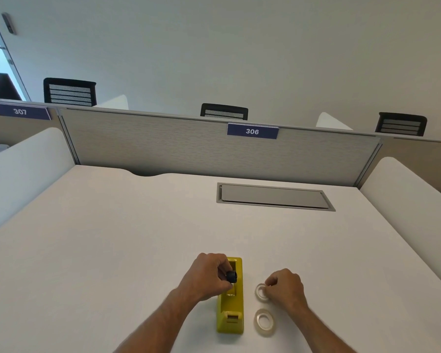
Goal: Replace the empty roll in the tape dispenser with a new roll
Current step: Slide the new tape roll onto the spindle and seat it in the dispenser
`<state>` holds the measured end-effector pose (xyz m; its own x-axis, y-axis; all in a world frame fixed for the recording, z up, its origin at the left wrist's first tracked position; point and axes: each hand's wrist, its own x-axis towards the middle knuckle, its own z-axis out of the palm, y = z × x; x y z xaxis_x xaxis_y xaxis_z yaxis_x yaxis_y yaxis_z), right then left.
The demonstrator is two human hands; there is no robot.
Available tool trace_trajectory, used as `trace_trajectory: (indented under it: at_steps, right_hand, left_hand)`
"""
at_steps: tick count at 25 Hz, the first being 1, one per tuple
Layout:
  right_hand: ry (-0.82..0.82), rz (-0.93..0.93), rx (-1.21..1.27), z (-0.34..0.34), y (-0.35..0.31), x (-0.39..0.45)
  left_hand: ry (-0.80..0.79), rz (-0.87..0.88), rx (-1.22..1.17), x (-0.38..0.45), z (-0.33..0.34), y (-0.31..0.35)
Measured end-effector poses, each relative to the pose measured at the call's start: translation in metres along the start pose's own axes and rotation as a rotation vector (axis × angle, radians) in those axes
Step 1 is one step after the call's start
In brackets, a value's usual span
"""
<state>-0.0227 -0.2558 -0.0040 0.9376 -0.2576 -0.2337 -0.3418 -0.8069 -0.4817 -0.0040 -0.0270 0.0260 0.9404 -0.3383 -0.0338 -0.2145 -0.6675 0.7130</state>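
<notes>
Left hand (pixel 209 275) clenched on the black spool hub (pixel 231 276), holding it just above the open well of the yellow tape dispenser (pixel 230 305). Dispenser standing on the white counter (pixel 112 238), long axis running away from the body, cutter end nearest the camera. Right hand (pixel 284 286) curled over the farther of two clear rings, fingers (pixel 267 289) pinching the rim of this ring (pixel 260 292), which lies flat just right of the dispenser. Second clear roll (pixel 264 322) flat on the counter, nearer the body, beside the cutter end, untouched and apart from either hand. Hard to tell which ring is the spent core and which the fresh roll; the nearer one looks slightly fuller, so probably the new one. Likely step in hand: hub out of the well, core being parted from it or set aside. Deciding relation for the coming move: new roll lying to the right of the dispenser, below and behind the right hand's fingers, clearly nearer the right hand than the left; hub bore needing to line up crosswise to the dispenser's long axis before dropping into the well.
</notes>
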Motion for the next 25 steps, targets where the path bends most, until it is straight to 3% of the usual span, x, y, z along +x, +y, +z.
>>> trace_trajectory:
  at_steps: [6,9,12,14,17,19,22,25]
  right_hand:
    - [0.093,-0.048,0.090,-0.003,0.002,-0.014]
    - [-0.003,-0.150,0.086,-0.005,0.006,-0.032]
    - [-0.140,-0.288,-0.157,-0.003,0.011,-0.048]
    - [-0.225,-0.290,-0.233,0.001,0.013,-0.053]
    - [-0.225,-0.264,-0.197,0.004,0.010,-0.052]
    - [-0.191,-0.219,-0.027,0.002,0.008,-0.050]
    - [-0.227,-0.090,0.477,-0.005,0.001,-0.046]
    - [-0.277,-0.107,0.810,-0.014,-0.011,-0.045]
  left_hand:
    - [-0.027,-0.008,-0.015,-0.002,-0.002,-0.001]
    - [-0.034,-0.007,-0.040,-0.004,-0.002,0.000]
    - [-0.046,-0.007,-0.061,-0.006,-0.001,0.001]
    - [-0.048,-0.021,-0.078,-0.007,0.000,0.002]
    - [-0.049,-0.033,-0.107,-0.008,0.001,0.005]
    - [-0.043,-0.033,-0.130,-0.009,0.001,0.006]
    - [-0.036,-0.027,-0.158,-0.012,0.002,0.007]
    - [-0.052,-0.014,-0.210,-0.015,0.003,0.011]
